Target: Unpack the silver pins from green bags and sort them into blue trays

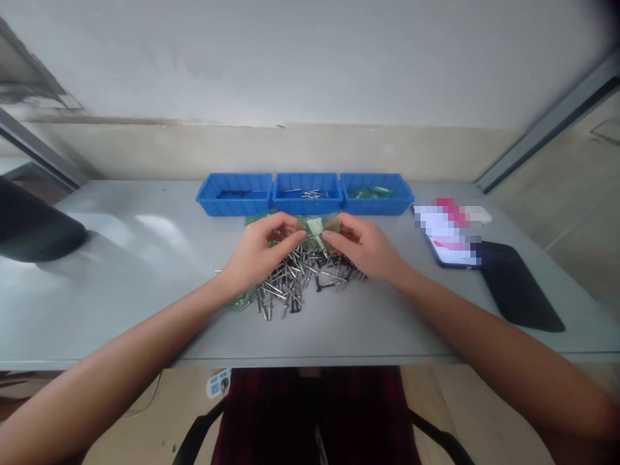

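Observation:
A small translucent green bag (330,224) with pale plugs or anchors (316,226) inside is stretched between my two hands. My left hand (256,248) pinches its left side between thumb and fingers. On the right side, my right hand (365,247) has a similar pinch. Below the bag lies a loose pile of silver pop rivets (281,284), with several dark screws (325,284) mixed in. More green plastic (238,302) shows at the pile's left edge, partly covered by rivets and my left hand.
Three blue bins stand in a row behind my hands: the left bin (235,207) with dark pieces, the middle bin (306,206) with silver rivets, the right bin (378,207) with green bags. A lit phone (443,239) and black pad (526,290) lie right; a dark rounded object (39,223) stands left.

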The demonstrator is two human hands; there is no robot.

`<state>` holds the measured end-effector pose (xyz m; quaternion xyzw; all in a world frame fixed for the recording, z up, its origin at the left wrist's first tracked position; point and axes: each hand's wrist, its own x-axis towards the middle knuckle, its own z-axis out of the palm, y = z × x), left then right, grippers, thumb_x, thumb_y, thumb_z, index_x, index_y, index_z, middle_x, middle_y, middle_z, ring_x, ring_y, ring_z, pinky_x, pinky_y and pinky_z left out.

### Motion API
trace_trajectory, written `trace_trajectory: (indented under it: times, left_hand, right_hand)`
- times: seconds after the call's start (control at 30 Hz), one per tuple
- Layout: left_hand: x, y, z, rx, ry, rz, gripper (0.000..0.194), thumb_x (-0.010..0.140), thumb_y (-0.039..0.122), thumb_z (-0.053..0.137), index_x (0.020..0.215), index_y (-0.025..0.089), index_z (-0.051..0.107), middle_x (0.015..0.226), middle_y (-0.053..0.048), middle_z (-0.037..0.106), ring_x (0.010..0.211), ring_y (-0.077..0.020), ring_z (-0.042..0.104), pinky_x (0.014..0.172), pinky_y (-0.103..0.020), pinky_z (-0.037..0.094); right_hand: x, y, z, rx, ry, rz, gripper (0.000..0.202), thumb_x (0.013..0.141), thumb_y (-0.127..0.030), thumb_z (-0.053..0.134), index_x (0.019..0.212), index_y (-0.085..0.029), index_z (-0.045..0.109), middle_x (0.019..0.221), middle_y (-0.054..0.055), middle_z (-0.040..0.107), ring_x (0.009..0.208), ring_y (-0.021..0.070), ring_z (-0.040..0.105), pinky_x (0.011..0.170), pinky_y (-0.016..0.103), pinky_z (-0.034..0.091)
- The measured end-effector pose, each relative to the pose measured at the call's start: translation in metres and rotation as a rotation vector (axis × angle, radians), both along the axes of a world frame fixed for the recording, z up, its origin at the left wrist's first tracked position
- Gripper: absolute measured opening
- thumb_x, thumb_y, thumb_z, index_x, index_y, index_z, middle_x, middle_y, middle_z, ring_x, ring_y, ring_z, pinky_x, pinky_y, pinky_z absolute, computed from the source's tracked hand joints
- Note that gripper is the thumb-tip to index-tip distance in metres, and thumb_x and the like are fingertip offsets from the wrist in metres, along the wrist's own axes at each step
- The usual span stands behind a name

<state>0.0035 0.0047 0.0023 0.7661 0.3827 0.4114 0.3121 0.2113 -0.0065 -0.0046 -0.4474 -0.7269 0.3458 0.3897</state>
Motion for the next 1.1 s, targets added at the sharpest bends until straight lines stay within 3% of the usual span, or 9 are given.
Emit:
trace_trajectory:
  times: [0.07, 0.2, 0.27, 0.4, 0.57, 1.1]
  left_hand:
    - [-0.0001, 0.0003, -0.0007, -0.015, -0.009, -0.008, 0.009, 0.086, 0.026, 0.062, 0.085, 0.017, 0.062, 0.079, 0.0, 0.062, 0.073, -0.0109, 0.057, 0.066, -0.023, 0.046]
    - [-0.0007, 0.0013, 0.0, -0.098, -0.002, 0.01, 0.025, 0.088, 0.03, 0.059, 0.11, 0.018, 0.057, 0.08, 0.001, 0.06, 0.07, -0.0107, 0.054, 0.062, -0.023, 0.043]
    - [-0.0014, 0.001, 0.0015, -0.115, 0.088, 0.002, 0.02, 0.092, 0.035, 0.053, 0.102, 0.019, 0.06, 0.076, 0.002, 0.058, 0.067, -0.0103, 0.051, 0.059, -0.024, 0.04]
    - [-0.0016, -0.0022, 0.0048, -0.042, 0.231, -0.021, 0.031, 0.095, 0.035, 0.046, 0.072, 0.017, 0.057, 0.066, 0.002, 0.052, 0.063, -0.01, 0.044, 0.057, -0.024, 0.035]
    - [0.0011, -0.0052, 0.0059, 0.038, 0.164, 0.016, 0.021, 0.091, 0.028, 0.053, 0.074, 0.017, 0.055, 0.066, 0.003, 0.053, 0.062, -0.0096, 0.046, 0.058, -0.022, 0.037]
    - [0.0002, -0.004, 0.0028, 0.024, 0.141, 0.015, 0.021, 0.091, 0.029, 0.054, 0.074, 0.017, 0.056, 0.067, 0.002, 0.056, 0.061, -0.0096, 0.048, 0.058, -0.022, 0.039]
  right_hand:
    - [-0.0004, 0.0003, -0.0006, -0.029, 0.039, 0.021, 0.021, 0.088, -0.037, 0.055, 0.078, -0.019, 0.055, 0.066, -0.003, 0.051, 0.06, 0.0103, 0.051, 0.055, 0.025, 0.04]
    - [-0.0012, -0.0003, -0.0003, -0.064, 0.112, 0.041, 0.021, 0.088, -0.035, 0.056, 0.076, -0.019, 0.054, 0.063, -0.005, 0.048, 0.059, 0.009, 0.052, 0.055, 0.023, 0.042]
    - [-0.0014, -0.0009, 0.0006, -0.061, 0.12, 0.037, 0.021, 0.088, -0.035, 0.057, 0.074, -0.019, 0.052, 0.063, -0.005, 0.047, 0.059, 0.0084, 0.051, 0.053, 0.022, 0.041]
    - [-0.0017, -0.0017, 0.002, -0.061, 0.128, 0.037, 0.025, 0.088, -0.035, 0.057, 0.07, -0.02, 0.048, 0.06, -0.006, 0.044, 0.059, 0.0083, 0.053, 0.052, 0.021, 0.04]
    - [-0.0027, -0.0015, 0.002, -0.075, 0.14, 0.034, 0.024, 0.087, -0.037, 0.057, 0.071, -0.02, 0.05, 0.061, -0.006, 0.044, 0.058, 0.0077, 0.051, 0.052, 0.021, 0.041]
    - [-0.0012, 0.0002, -0.002, -0.09, 0.153, 0.032, 0.022, 0.087, -0.039, 0.057, 0.077, -0.02, 0.055, 0.066, -0.005, 0.049, 0.06, 0.0081, 0.054, 0.056, 0.023, 0.046]
